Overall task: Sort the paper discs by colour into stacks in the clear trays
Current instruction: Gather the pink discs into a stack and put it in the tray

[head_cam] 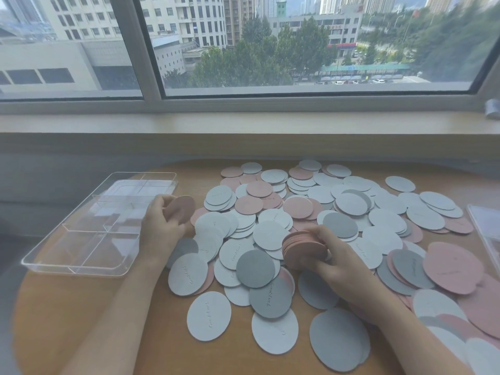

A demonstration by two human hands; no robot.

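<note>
- Left of the fingers, the clear divided tray (81, 234) sits empty; the left hand (159, 226) pinches a few pink discs (180, 209), which could fan apart.
- The right hand (328, 262) curls round a pink stack (304, 249); it may slew over the loose pile (338, 212).

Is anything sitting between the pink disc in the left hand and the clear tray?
Nothing visible. The left hand holds the pink disc right beside the clear tray, at its right edge, and the compartments look empty. The loose disc pile lies on the other side.
</note>
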